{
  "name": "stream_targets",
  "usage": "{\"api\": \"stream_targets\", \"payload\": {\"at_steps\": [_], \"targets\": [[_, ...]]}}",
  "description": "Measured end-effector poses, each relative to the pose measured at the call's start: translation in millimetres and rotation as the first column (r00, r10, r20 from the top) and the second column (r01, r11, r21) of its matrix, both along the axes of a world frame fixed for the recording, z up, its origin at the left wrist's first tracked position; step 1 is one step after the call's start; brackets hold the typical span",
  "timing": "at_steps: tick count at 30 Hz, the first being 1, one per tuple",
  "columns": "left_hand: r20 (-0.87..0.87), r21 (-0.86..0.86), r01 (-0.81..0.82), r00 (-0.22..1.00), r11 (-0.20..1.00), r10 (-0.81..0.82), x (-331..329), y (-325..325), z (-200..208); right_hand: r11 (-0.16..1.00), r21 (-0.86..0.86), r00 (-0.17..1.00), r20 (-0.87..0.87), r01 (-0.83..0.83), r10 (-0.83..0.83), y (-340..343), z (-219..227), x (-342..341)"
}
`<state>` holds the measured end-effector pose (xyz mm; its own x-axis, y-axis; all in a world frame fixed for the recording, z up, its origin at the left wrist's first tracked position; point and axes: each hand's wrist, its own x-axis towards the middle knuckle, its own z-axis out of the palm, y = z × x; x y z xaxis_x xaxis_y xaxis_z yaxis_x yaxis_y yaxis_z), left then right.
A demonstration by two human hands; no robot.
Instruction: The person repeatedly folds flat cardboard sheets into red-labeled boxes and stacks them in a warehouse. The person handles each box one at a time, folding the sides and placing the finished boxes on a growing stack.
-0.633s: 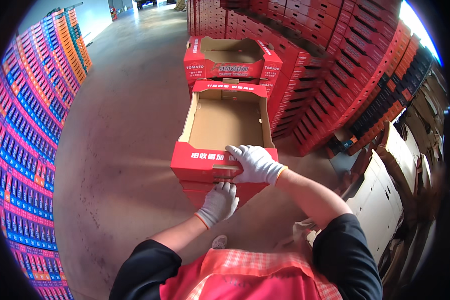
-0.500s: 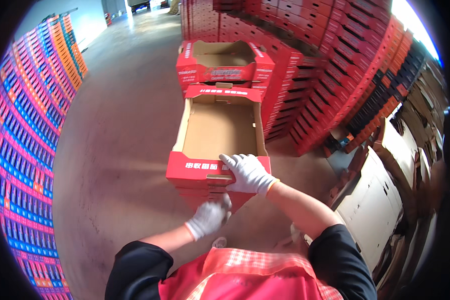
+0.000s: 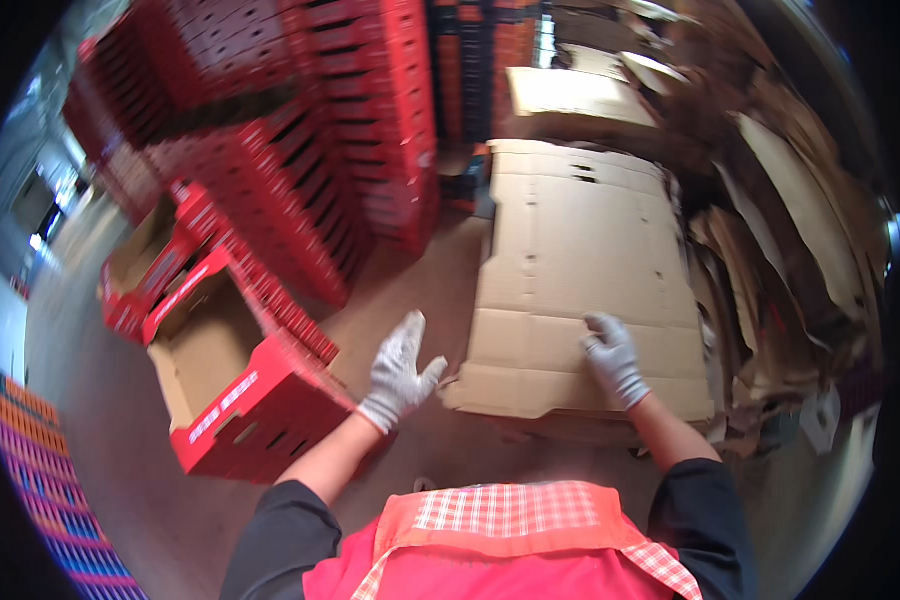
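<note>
A stack of flat, unfolded cardboard sheets (image 3: 580,260) lies in front of me to the right, its top sheet brown with creases and small slots. My right hand (image 3: 618,362), in a pale knit glove, is over the near part of that sheet with fingers spread; whether it touches is unclear. Just left of the stack, my left hand (image 3: 400,372), gloved alike, hangs with thumb and fingers apart and holds nothing. Farther left stands a red folded carton (image 3: 245,405), open at the top with a brown inside, on a pile of similar ones.
A second red carton (image 3: 135,300) stands behind the first. Tall stacks of red cartons (image 3: 320,150) rise at the back left. More flattened cardboard (image 3: 800,230) leans in heaps on the right. Colourful carton stacks (image 3: 50,470) edge the lower left.
The view has swung to the right, so the red cartons now sit at the left. Both hands have left the red carton and come to the flat cardboard, their fingers spread.
</note>
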<state>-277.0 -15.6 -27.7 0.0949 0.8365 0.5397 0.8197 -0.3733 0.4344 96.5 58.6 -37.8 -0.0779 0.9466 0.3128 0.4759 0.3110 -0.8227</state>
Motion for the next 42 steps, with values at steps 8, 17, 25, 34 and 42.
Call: {"api": "stream_targets", "payload": {"at_steps": [8,17,25,34,42], "targets": [[0.341,-0.717,-0.181,0.752,0.674,0.564,94,238,-80,0.703,0.29,0.627,0.319,0.65,-0.711,74,-19,221],[0.598,-0.581,0.062,0.709,0.811,0.375,116,190,-35,0.883,-0.214,0.853,0.426,0.418,-0.3,51,27,236],[-0.273,-0.162,-0.598,0.792,0.785,0.547,74,201,-17,0.924,-0.236,0.896,0.403,0.301,-0.189,40,46,236],[0.718,-0.661,0.355,0.557,0.661,0.419,108,180,-45,0.801,-0.284,0.816,0.433,0.526,-0.383,56,13,204],[0.856,-0.402,0.805,0.16,0.437,0.492,58,167,19,0.64,-0.762,0.809,-0.435,-0.098,-0.395,45,62,268]]}}
